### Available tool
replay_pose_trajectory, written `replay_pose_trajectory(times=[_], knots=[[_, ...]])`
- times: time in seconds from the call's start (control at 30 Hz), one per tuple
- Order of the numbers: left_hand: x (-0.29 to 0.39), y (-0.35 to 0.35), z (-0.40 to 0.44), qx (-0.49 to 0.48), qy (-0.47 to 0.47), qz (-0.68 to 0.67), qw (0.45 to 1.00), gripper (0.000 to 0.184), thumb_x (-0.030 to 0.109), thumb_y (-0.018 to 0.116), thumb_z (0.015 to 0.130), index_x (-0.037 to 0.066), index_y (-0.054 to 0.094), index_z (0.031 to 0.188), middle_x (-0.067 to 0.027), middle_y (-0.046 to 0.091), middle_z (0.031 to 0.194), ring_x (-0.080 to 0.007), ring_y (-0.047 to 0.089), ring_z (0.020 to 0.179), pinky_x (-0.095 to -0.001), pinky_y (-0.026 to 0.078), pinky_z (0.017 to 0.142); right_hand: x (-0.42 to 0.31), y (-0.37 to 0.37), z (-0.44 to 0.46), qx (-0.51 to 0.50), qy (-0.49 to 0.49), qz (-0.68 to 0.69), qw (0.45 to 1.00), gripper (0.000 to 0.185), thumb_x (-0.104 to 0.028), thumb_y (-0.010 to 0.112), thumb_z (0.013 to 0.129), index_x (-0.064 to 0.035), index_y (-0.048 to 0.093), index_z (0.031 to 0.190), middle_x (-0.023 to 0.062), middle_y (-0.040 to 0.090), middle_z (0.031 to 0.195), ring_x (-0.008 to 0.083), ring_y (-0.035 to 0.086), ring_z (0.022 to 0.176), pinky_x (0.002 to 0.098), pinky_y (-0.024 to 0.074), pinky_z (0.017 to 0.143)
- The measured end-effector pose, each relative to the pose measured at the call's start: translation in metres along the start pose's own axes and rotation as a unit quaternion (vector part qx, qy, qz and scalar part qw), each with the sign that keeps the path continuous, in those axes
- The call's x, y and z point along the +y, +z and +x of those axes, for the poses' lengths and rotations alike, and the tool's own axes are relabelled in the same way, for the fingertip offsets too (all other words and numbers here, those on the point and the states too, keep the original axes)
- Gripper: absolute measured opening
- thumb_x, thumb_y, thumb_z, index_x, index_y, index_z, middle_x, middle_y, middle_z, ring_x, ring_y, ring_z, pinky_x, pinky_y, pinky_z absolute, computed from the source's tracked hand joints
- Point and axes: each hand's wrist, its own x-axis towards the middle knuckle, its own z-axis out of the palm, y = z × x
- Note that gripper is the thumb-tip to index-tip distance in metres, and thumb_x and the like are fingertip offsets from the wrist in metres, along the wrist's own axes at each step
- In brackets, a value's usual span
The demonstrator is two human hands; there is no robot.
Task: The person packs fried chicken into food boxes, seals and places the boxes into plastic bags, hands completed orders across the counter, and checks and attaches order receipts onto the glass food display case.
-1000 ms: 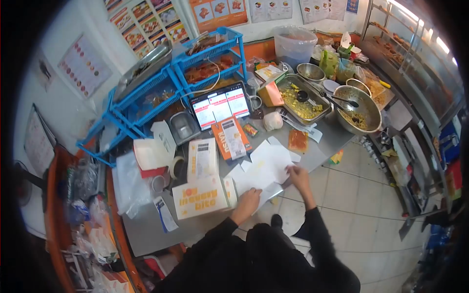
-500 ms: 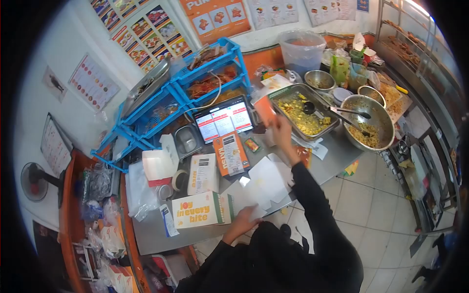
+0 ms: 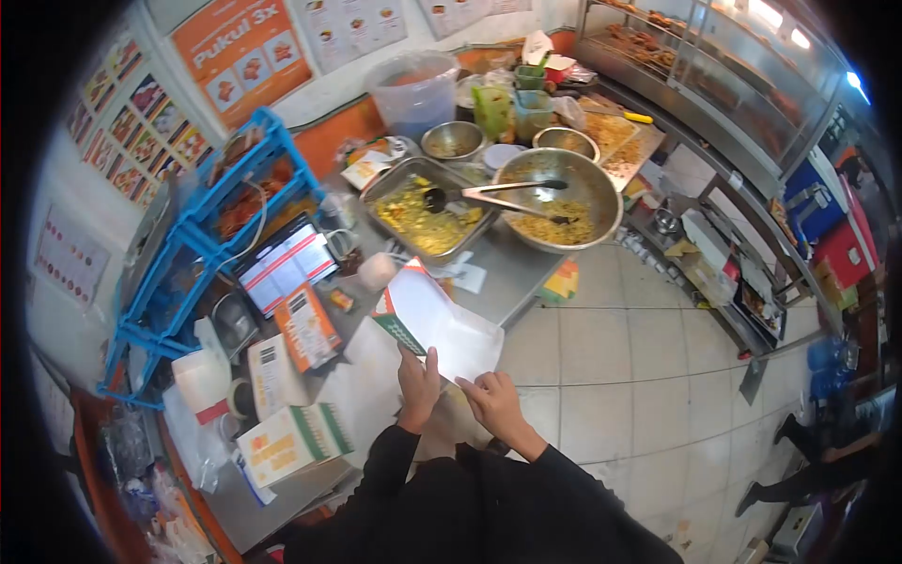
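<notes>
An open takeaway box [image 3: 460, 338], with a plain white inside and a green and orange printed outside, is tilted over the front edge of the metal table. My left hand [image 3: 418, 383] is closed on its near left corner, thumb uppermost. Close to the near right edge is my right hand [image 3: 498, 406], its fingers bent and a fingertip at the cardboard edge; its grip is partly hidden. White paper sheets [image 3: 362, 381] lie to the left. Beside them stands a closed printed food box [image 3: 287, 446].
A tray of yellow food [image 3: 418, 211] and a steel bowl [image 3: 601, 202] of chopped food, with tongs [image 3: 517, 188] across them, stand behind. An orange box [image 3: 305, 329], a tablet [image 3: 285, 263] and blue racks [image 3: 178, 273] are leftward. Another person's legs [image 3: 808, 461] show at far right.
My view has swung right. My right hand has come back from beside the food tray to the box. The box is now raised and spread open, with my left hand at its corner.
</notes>
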Motion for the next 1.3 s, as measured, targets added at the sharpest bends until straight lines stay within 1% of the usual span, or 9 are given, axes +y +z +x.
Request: replay_pose_trajectory(times=[0.13, 0.3, 0.37, 0.5, 0.67, 0.8, 0.87, 1.0, 1.3], knots=[[0.008, 0.059, -0.004, -0.203, 0.059, -0.054, 0.976, 0.040, 0.018, 0.037, 0.073, -0.007, 0.032, 0.104, -0.0265, 0.049, 0.073, -0.0399, 0.048, 0.066, -0.0426, 0.037, 0.057, 0.046, -0.069, -0.017, 0.000, 0.048, -0.067, 0.997, 0.027, -0.007, 0.056, 0.061, -0.0123, 0.056, 0.087, 0.0034, 0.043, 0.064, 0.0192, 0.042, 0.058, 0.0291, 0.0349, 0.053], [0.069, 0.145, 0.006, -0.198, 0.127, -0.036, 0.971, 0.044, 0.010, 0.039, 0.067, -0.001, 0.033, 0.109, -0.0257, 0.048, 0.069, -0.0406, 0.047, 0.061, -0.0435, 0.037, 0.053, 0.100, -0.163, -0.015, -0.017, 0.211, -0.032, 0.977, 0.026, -0.014, 0.059, 0.064, -0.0087, 0.056, 0.090, 0.0081, 0.051, 0.074, 0.0239, 0.047, 0.072, 0.0296, 0.0384, 0.060], [0.078, 0.182, 0.016, -0.273, 0.125, -0.028, 0.953, 0.038, 0.008, 0.039, 0.067, -0.002, 0.035, 0.104, -0.0239, 0.048, 0.065, -0.0393, 0.046, 0.058, -0.0432, 0.036, 0.051, 0.131, -0.205, 0.026, 0.141, 0.187, -0.163, 0.958, 0.041, -0.012, 0.061, 0.061, -0.0041, 0.048, 0.100, 0.0113, 0.051, 0.078, 0.0242, 0.047, 0.073, 0.0288, 0.0389, 0.061], [0.114, 0.267, 0.044, -0.317, 0.100, -0.068, 0.941, 0.029, 0.008, 0.040, 0.070, -0.002, 0.039, 0.097, -0.0206, 0.047, 0.062, -0.0372, 0.047, 0.058, -0.0407, 0.037, 0.051, 0.219, -0.249, 0.081, 0.078, 0.160, -0.046, 0.983, 0.064, -0.005, 0.057, 0.064, -0.0009, 0.023, 0.118, 0.0088, 0.049, 0.081, 0.0161, 0.047, 0.074, 0.0264, 0.0379, 0.064], [0.152, 0.372, 0.104, -0.228, 0.214, -0.090, 0.946, 0.039, 0.008, 0.045, 0.070, -0.002, 0.034, 0.106, -0.0204, 0.049, 0.079, -0.0338, 0.049, 0.070, -0.0362, 0.039, 0.059, 0.317, -0.298, 0.140, 0.137, 0.119, -0.086, 0.980, 0.052, -0.003, 0.057, 0.061, 0.0017, 0.035, 0.109, 0.0124, 0.052, 0.083, 0.0186, 0.052, 0.064, 0.0247, 0.0410, 0.053], [0.191, 0.420, 0.149, -0.163, 0.060, -0.125, 0.977, 0.048, 0.003, 0.044, 0.071, 0.001, 0.028, 0.116, -0.0215, 0.047, 0.095, -0.0341, 0.049, 0.079, -0.0358, 0.040, 0.064, 0.388, -0.311, 0.178, 0.113, 0.121, -0.085, 0.983, 0.040, 0.002, 0.051, 0.064, 0.0009, 0.043, 0.103, 0.0104, 0.054, 0.078, 0.0160, 0.052, 0.059, 0.0245, 0.0415, 0.050], [0.195, 0.441, 0.174, -0.085, 0.200, 0.003, 0.976, 0.047, -0.001, 0.040, 0.071, 0.004, 0.029, 0.116, -0.0224, 0.046, 0.097, -0.0360, 0.048, 0.082, -0.0348, 0.040, 0.066, 0.423, -0.312, 0.200, 0.026, 0.127, -0.032, 0.991, 0.041, 0.003, 0.048, 0.063, -0.0024, 0.044, 0.104, 0.0114, 0.054, 0.075, 0.0174, 0.053, 0.059, 0.0252, 0.0425, 0.051], [0.194, 0.484, 0.201, -0.136, -0.021, -0.128, 0.982, 0.035, -0.003, 0.035, 0.073, 0.002, 0.038, 0.107, -0.0160, 0.044, 0.106, -0.0218, 0.044, 0.098, -0.0276, 0.035, 0.079, 0.510, -0.324, 0.247, -0.017, 0.041, 0.059, 0.997, 0.038, 0.005, 0.042, 0.062, -0.0059, 0.051, 0.097, 0.0133, 0.055, 0.075, 0.0217, 0.053, 0.056, 0.0253, 0.0429, 0.053], [0.222, 0.625, 0.262, -0.089, -0.059, 0.080, 0.991, 0.027, 0.005, 0.044, 0.071, 0.005, 0.045, 0.098, -0.0139, 0.053, 0.087, -0.0186, 0.050, 0.060, -0.0283, 0.040, 0.054, 0.670, -0.367, 0.321, -0.192, 0.059, 0.173, 0.964, 0.025, 0.002, 0.044, 0.069, -0.0051, 0.053, 0.091, 0.0098, 0.054, 0.061, 0.0120, 0.046, 0.047, 0.0237, 0.0374, 0.046]])
